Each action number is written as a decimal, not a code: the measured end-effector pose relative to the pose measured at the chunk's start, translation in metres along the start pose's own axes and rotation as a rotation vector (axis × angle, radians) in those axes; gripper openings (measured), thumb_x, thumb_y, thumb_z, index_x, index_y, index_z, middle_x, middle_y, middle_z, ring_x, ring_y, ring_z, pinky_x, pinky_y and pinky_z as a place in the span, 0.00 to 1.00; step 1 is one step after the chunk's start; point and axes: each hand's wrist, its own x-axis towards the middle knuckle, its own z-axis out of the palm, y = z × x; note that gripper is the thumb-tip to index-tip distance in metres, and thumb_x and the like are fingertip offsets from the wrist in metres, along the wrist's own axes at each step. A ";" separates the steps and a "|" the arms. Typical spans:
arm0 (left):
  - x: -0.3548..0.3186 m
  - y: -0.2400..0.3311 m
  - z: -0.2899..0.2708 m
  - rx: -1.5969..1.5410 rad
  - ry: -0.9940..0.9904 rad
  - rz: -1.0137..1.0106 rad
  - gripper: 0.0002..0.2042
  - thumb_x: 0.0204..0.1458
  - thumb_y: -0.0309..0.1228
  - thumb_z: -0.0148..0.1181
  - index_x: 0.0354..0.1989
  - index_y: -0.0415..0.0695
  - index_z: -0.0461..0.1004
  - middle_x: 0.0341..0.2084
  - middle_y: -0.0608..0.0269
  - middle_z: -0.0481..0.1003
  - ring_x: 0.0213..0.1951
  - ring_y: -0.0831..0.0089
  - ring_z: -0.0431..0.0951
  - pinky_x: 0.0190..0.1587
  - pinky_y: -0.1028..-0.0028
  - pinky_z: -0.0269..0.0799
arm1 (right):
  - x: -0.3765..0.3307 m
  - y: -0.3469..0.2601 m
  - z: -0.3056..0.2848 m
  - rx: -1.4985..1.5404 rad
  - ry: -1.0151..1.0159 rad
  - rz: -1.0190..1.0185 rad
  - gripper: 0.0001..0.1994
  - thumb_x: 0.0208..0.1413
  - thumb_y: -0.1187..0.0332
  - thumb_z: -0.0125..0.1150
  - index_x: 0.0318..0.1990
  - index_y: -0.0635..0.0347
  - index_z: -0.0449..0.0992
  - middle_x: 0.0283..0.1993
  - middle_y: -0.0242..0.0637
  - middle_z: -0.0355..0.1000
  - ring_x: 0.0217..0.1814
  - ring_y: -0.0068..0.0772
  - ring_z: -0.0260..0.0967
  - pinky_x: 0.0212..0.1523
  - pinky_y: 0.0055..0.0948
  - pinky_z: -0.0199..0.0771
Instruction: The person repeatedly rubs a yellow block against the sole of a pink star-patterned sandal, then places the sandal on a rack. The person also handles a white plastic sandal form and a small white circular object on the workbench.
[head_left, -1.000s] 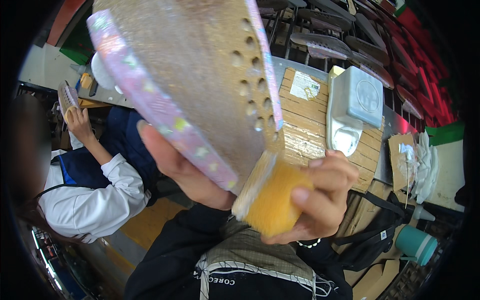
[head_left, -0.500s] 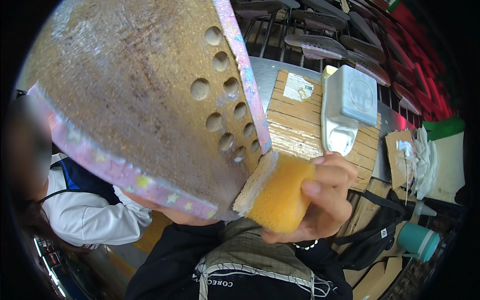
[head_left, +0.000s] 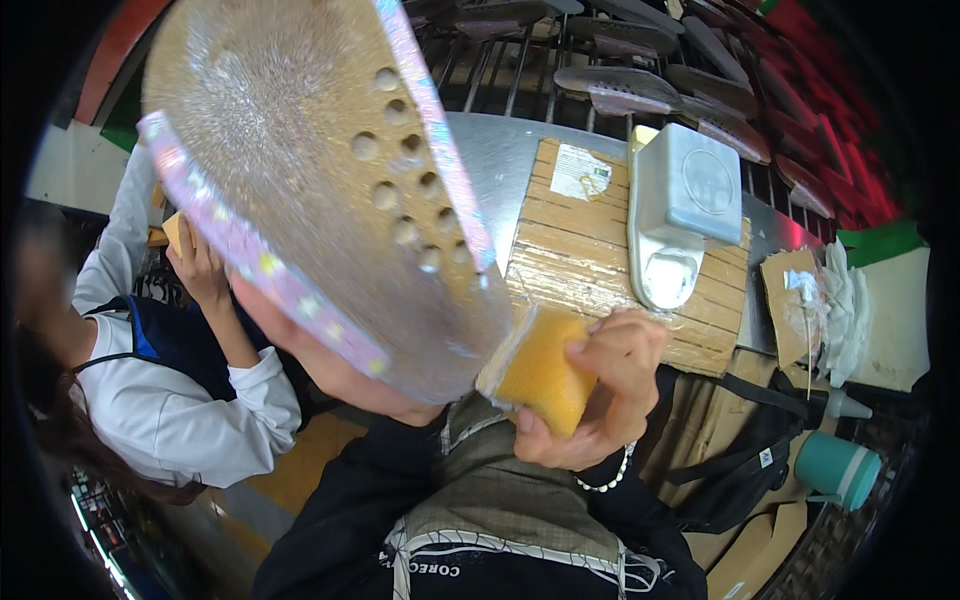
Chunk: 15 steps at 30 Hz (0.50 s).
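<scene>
A large brown shoe sole with a group of round holes and pink, star-patterned strips along its edges fills the upper left, tilted close to me. My left hand is closed round its lower left side from beneath; most of its fingers are hidden behind the sole. A yellow sponge with a pale, whitish face is pinched in my right hand. That pale face is turned to the toe end of the sole and sits right beside it; I cannot tell whether they touch. The sole's surface looks wet and shiny in places.
A squarish translucent container stands in a white dish of white liquid, on a wooden-slat board. Behind, a metal rack holds several soles. At left, a co-worker holds a yellow block. A teal jug stands lower right.
The sole has moved away from my view, appearing smaller. My right hand and the sponge have shifted slightly left. The co-worker's raised hand with a yellow block has come into view.
</scene>
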 end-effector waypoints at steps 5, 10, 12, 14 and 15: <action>0.015 0.017 -0.010 -0.214 0.042 0.163 0.47 0.51 0.56 0.63 0.72 0.40 0.51 0.72 0.51 0.50 0.75 0.56 0.41 0.75 0.57 0.14 | -0.027 0.034 -0.038 -0.239 0.150 0.075 0.26 0.37 0.61 0.71 0.47 0.59 0.74 0.35 0.38 0.69 0.38 0.40 0.64 0.42 0.39 0.65; 0.011 0.020 -0.023 0.207 -0.199 -0.037 0.45 0.53 0.47 0.66 0.73 0.44 0.47 0.74 0.51 0.40 0.75 0.58 0.34 0.76 0.55 0.26 | -0.033 0.075 -0.087 -0.963 -0.001 0.286 0.23 0.42 0.65 0.72 0.48 0.59 0.75 0.42 0.38 0.71 0.48 0.45 0.64 0.53 0.43 0.58; 0.007 0.019 -0.025 0.565 -0.073 0.046 0.39 0.57 0.47 0.61 0.72 0.45 0.50 0.72 0.52 0.45 0.73 0.58 0.41 0.74 0.54 0.32 | -0.034 0.080 -0.092 -0.950 -0.061 0.307 0.22 0.42 0.63 0.73 0.48 0.57 0.76 0.41 0.36 0.70 0.49 0.44 0.64 0.53 0.43 0.57; 0.007 0.027 -0.025 0.525 0.073 0.104 0.37 0.57 0.48 0.58 0.71 0.44 0.52 0.69 0.51 0.50 0.69 0.57 0.47 0.70 0.54 0.40 | -0.034 0.081 -0.091 -0.902 0.002 0.303 0.22 0.42 0.62 0.73 0.47 0.56 0.77 0.40 0.35 0.69 0.49 0.44 0.64 0.53 0.42 0.57; 0.008 0.034 -0.025 0.469 0.032 0.098 0.37 0.57 0.48 0.57 0.71 0.43 0.53 0.68 0.50 0.52 0.66 0.57 0.50 0.67 0.54 0.44 | -0.033 0.082 -0.089 -0.877 0.033 0.288 0.22 0.42 0.62 0.73 0.47 0.55 0.77 0.40 0.35 0.69 0.49 0.44 0.64 0.53 0.42 0.57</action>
